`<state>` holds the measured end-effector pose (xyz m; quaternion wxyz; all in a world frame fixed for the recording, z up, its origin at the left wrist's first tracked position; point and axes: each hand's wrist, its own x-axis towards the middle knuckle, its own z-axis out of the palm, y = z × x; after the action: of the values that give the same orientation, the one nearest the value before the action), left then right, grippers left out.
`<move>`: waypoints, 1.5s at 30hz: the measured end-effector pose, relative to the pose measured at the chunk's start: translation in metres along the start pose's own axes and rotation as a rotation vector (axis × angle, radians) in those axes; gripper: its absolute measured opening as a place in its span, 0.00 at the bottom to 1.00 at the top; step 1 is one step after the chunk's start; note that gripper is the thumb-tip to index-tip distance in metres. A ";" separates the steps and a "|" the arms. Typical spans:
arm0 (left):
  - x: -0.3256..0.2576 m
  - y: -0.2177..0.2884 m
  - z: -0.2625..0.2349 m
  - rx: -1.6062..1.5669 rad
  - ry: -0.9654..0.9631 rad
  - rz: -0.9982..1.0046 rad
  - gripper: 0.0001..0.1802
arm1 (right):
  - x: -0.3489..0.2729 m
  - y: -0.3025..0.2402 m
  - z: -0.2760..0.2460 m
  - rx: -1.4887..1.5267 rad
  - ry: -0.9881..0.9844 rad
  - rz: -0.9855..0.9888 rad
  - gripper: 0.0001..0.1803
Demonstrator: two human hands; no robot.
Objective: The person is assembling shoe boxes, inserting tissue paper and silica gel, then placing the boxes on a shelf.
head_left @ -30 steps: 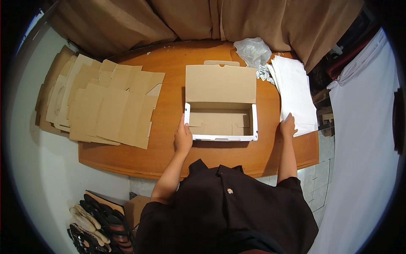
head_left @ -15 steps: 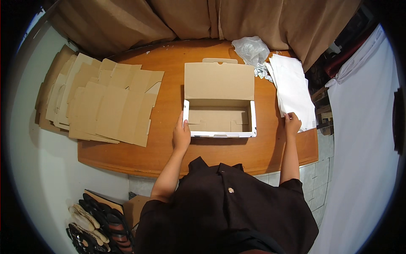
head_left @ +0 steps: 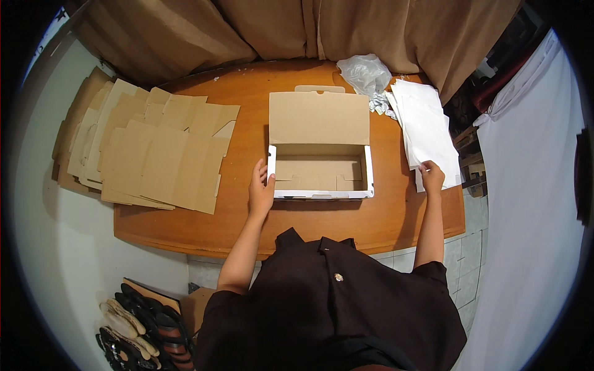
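Observation:
An open cardboard box (head_left: 322, 194), white outside and brown inside, stands in the middle of the table with its lid (head_left: 318, 117) tipped back. Its inside holds nothing. My left hand (head_left: 261, 190) is beside the box's left wall, fingers apart, the thumb by the near left corner. To the right, my right hand (head_left: 433, 178) pinches the near edge of the top sheet of a stack of white paper (head_left: 424, 120). That sheet's near left corner is slightly raised, and a lower sheet shows beneath it.
Flattened brown cardboard pieces (head_left: 176, 157) lie piled on the left of the wooden table (head_left: 322, 226). A clear plastic bag (head_left: 365, 73) with crumpled paper (head_left: 382, 105) sits at the back right. Brown curtains (head_left: 266, 31) hang behind; sandals (head_left: 145, 328) are at lower left.
My left hand's fingers have spread and come away from the box wall. My right hand has moved slightly right and up, lifting the near edge of the top sheet.

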<state>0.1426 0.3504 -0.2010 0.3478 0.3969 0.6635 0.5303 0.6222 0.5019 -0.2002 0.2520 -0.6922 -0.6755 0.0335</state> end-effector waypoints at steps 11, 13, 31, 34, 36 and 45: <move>-0.002 0.048 0.012 0.045 0.218 0.215 0.30 | 0.029 -0.021 -0.045 -0.057 0.015 0.140 0.16; -0.001 0.059 0.015 0.034 0.299 0.304 0.27 | 0.040 -0.031 -0.060 -0.178 0.093 0.173 0.13; 0.012 0.106 0.059 -0.415 -0.387 -0.159 0.19 | -0.103 -0.272 -0.054 0.367 -0.252 -0.867 0.08; 0.022 0.061 0.030 0.038 -0.342 -0.041 0.18 | -0.113 -0.270 -0.050 0.432 -0.364 -0.787 0.10; 0.020 0.071 0.012 0.146 -0.380 -0.119 0.19 | -0.115 -0.262 -0.041 0.423 -0.417 -0.695 0.16; 0.009 0.109 -0.019 1.059 -0.352 0.001 0.17 | -0.130 -0.248 -0.021 0.160 -0.475 -0.572 0.23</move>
<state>0.1391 0.3641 -0.0908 0.2062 0.6004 0.7710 0.0506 0.3913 0.3624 -0.1224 0.1407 -0.4266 -0.8763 0.1740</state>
